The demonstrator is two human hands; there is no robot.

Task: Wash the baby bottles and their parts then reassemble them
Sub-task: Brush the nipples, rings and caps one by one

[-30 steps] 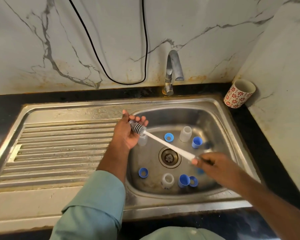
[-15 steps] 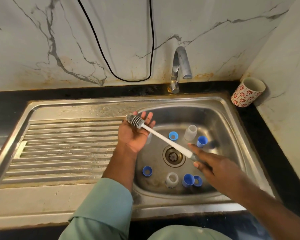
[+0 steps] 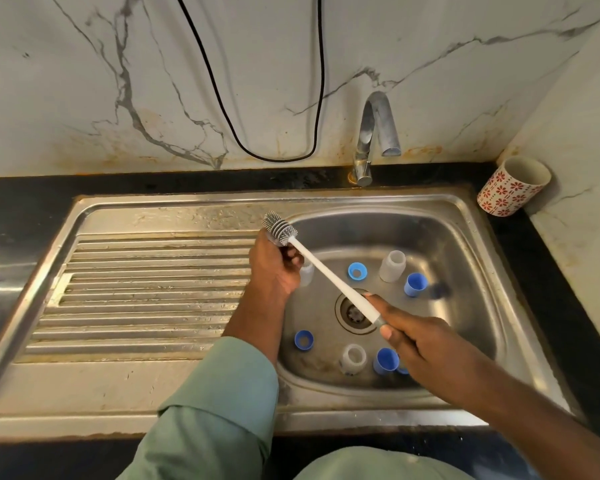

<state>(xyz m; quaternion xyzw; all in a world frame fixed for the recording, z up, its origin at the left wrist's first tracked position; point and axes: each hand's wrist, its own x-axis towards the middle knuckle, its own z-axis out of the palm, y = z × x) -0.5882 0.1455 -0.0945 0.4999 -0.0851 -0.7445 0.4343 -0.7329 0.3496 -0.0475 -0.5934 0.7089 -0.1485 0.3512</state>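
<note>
Left hand [image 3: 274, 268] curls round clear baby bottle [image 3: 305, 273] at sink basin's [image 3: 465, 237] nine o'clock; right hand [image 3: 420, 344] grips bottle brush [image 3: 326, 271] handle, bristles outside bottle. Best practice: steady bottle, align bristles with mouth, insert, twist. Loose parts dot basin.

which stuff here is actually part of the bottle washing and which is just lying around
Part of the job:
bottle brush, gripped by the right hand
left hand at the brush head
clear bottles in the sink
blue caps
blue rings
tap

Just lying about:
flowered cup
black cable
</note>
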